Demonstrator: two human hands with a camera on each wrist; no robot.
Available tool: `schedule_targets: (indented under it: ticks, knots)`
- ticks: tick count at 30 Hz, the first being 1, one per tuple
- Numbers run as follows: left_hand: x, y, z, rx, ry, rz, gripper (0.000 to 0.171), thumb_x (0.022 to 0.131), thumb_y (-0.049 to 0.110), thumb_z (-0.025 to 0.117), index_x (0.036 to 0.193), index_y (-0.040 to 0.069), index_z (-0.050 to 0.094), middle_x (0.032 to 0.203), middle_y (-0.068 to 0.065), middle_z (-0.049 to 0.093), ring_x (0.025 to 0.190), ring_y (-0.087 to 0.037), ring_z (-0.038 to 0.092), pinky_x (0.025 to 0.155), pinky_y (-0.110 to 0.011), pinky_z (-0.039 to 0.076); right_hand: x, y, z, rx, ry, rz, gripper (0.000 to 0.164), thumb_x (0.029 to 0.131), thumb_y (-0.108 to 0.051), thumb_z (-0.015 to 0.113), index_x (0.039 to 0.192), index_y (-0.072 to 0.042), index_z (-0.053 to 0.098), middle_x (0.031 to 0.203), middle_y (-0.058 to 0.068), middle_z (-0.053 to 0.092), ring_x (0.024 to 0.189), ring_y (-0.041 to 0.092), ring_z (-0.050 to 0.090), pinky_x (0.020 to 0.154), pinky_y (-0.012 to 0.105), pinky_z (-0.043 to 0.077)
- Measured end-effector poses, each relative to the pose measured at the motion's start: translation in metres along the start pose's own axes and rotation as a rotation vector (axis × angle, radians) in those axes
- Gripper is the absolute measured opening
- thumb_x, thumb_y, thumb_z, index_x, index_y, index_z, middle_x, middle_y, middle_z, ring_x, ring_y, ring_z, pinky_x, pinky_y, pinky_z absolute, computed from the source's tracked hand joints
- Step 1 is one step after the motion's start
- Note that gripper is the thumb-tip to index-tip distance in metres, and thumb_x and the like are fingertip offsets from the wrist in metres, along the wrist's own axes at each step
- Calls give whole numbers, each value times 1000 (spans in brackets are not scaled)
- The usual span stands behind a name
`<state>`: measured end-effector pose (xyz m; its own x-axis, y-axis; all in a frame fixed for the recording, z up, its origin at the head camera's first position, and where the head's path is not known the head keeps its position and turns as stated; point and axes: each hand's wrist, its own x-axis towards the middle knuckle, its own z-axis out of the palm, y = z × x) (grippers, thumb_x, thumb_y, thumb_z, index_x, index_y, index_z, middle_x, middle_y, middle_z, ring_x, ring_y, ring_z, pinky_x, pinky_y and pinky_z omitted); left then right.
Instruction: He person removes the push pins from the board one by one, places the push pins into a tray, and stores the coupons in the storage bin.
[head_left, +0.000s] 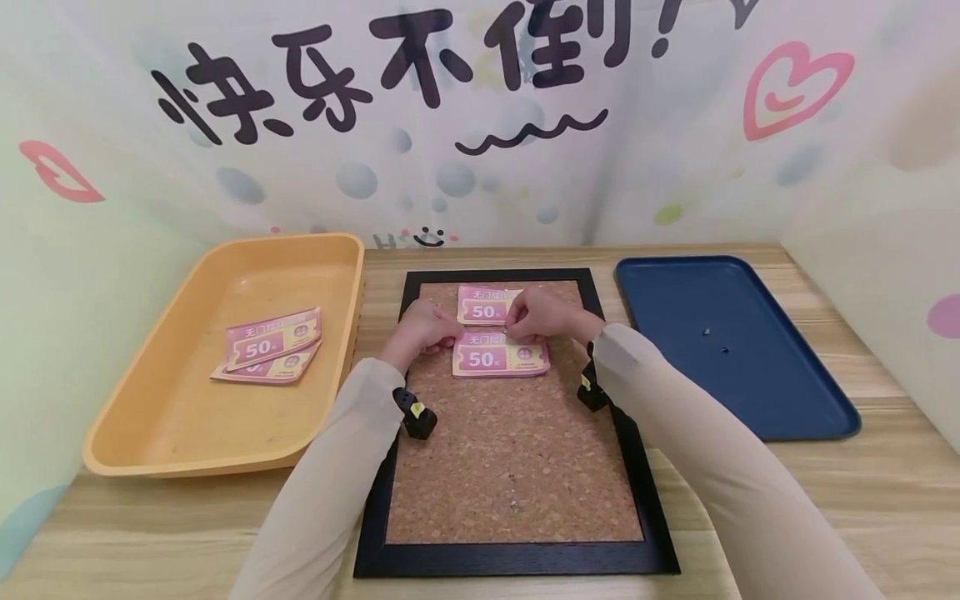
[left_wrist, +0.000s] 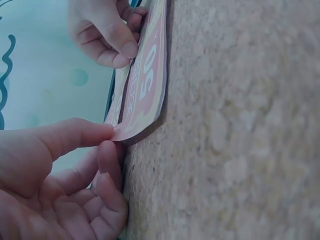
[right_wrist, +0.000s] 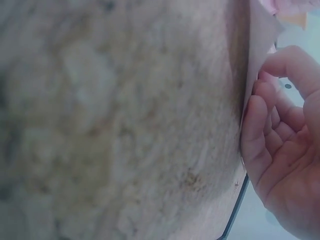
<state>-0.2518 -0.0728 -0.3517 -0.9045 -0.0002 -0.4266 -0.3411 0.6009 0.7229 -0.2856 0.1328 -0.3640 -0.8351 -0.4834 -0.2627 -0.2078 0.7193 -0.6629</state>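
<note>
Two pink "50" coupons lie on a black-framed cork board [head_left: 510,467]. My left hand [head_left: 448,333] pinches the left corner of the nearer coupon [head_left: 498,358] between thumb and fingers; in the left wrist view, my left hand [left_wrist: 112,137] lifts that corner of the coupon [left_wrist: 147,85] slightly off the cork. My right hand [head_left: 514,327] grips the same coupon's top edge with curled fingers, and is also visible as the right hand [left_wrist: 122,52]. In the right wrist view the right fingers [right_wrist: 255,115] curl against the paper edge [right_wrist: 260,45]. The farther coupon [head_left: 483,305] lies just behind.
A yellow tray [head_left: 150,433] on the left holds two more pink coupons [head_left: 272,346]. A blue tray [head_left: 780,392] on the right holds two tiny dark specks [head_left: 707,332]. Printed walls enclose the wooden table on three sides.
</note>
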Motion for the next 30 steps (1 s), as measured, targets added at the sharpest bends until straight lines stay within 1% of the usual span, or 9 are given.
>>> schedule_targets:
  ticks: [6,13,17,24,30]
  knots:
    - [0,-2,-3,22,-33,24,17,80,15,69,91,2,70,61,-2,58,50,-10,47,47,-19,39,1,0,1,15,6,15,13,81,-12,69,86,-2,62,76,7,57,59,14,50,51,21,40]
    - [-1,-3,-3,17,-71,39,19,82,12,68,96,1,70,66,-3,61,55,-9,51,50,-19,42,-2,-3,1,16,18,20,13,80,-13,69,85,-3,63,74,6,57,58,13,49,50,21,39]
    - [-1,-3,-3,22,-76,34,18,82,12,67,96,1,70,68,-4,61,55,-9,51,51,-19,43,-3,-4,2,5,20,18,13,80,-13,69,86,-3,64,73,5,57,58,13,49,50,21,39]
    - [1,-5,-3,8,-86,40,18,84,12,66,97,1,70,69,-4,62,57,-8,52,51,-19,43,-1,-2,1,11,3,-30,9,80,-9,68,82,-1,63,71,6,56,53,12,47,49,21,39]
    - [-1,-4,-4,20,-78,45,17,83,12,67,96,1,70,68,-3,61,57,-9,52,51,-19,43,0,-5,1,-33,-9,-32,9,80,-10,68,80,-3,63,71,5,57,55,13,48,50,22,40]
